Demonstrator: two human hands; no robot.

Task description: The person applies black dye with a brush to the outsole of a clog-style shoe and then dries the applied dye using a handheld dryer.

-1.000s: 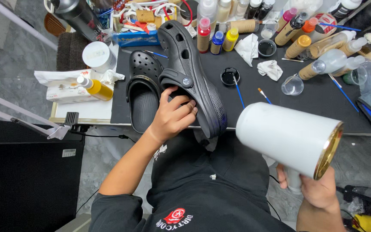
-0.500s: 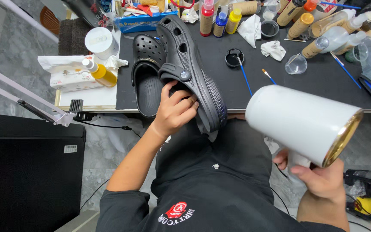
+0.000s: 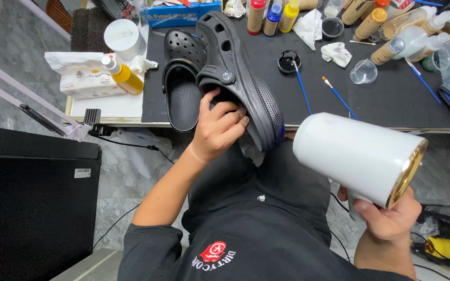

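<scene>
My left hand [image 3: 217, 127] grips a black perforated clog [image 3: 246, 83] by its heel opening, holding it tilted on its side at the front edge of the black work mat [image 3: 381, 104]. A second black clog [image 3: 182, 78] lies flat on the mat just left of it. My right hand [image 3: 386, 218] holds the handle of a white hair dryer with a gold rim [image 3: 358, 156], low and to the right of the held clog, its barrel lying across the view.
Several paint bottles [image 3: 273, 15], two blue-handled brushes [image 3: 302, 86], a small black paint cup [image 3: 288, 60], crumpled tissues [image 3: 335, 52] and clear cups [image 3: 363, 73] lie on the mat. A tissue pack [image 3: 82, 83], yellow bottle [image 3: 123, 75] and white tub [image 3: 122, 37] stand left.
The view has tilted down and closer. The hair dryer has dropped lower and swung slightly left toward the held clog; my left hand keeps its grip on the clog.
</scene>
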